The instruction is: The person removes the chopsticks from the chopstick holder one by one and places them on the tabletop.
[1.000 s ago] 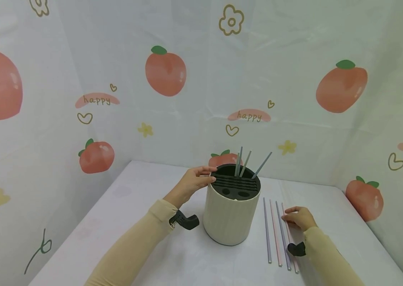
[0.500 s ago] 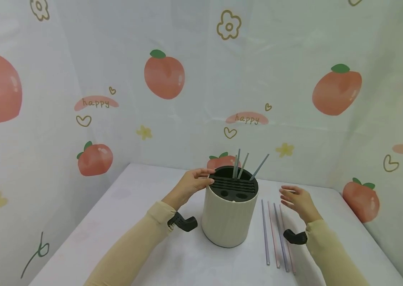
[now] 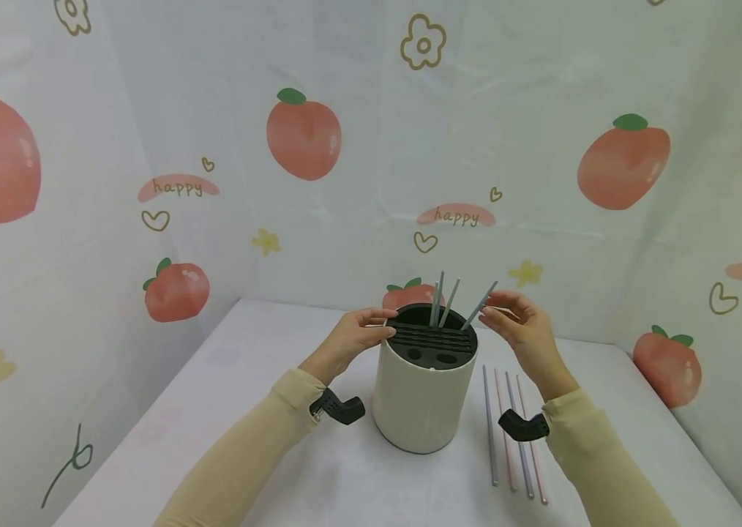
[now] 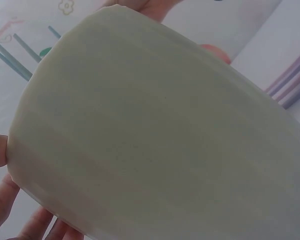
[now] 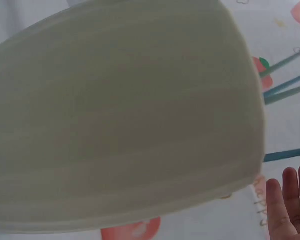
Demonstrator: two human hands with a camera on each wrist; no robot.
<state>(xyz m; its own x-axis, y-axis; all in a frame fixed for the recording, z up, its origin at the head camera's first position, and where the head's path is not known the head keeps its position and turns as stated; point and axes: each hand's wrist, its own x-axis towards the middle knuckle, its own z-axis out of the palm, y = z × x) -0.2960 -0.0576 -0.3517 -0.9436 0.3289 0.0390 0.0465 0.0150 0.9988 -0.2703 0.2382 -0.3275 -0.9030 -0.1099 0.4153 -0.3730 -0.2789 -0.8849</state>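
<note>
A cream, ribbed knife and utensil holder [image 3: 420,402] stands upright, its black slotted top [image 3: 433,338] facing up. Several thin blue-green sticks [image 3: 450,301] poke out of its rear opening. One of them, a stick [image 3: 478,307], leans to the right. My left hand [image 3: 347,340] rests its thumb and fingertips against the holder's left rim. Near the leaning stick's upper end is my right hand [image 3: 525,340]; the right wrist view shows straight fingers [image 5: 291,200] just beside that stick, and contact is unclear. The holder's wall [image 4: 155,120] fills most of the left wrist view.
Several purple and pink sticks lie side by side on the white tabletop to the right of the holder, among them a purple stick [image 3: 491,439]. A white curtain [image 3: 358,219] with printed fruit hangs behind and at both sides.
My right hand has risen from the sticks on the table and moved left and back to the holder's right side. The left hand stays at the rim.
</note>
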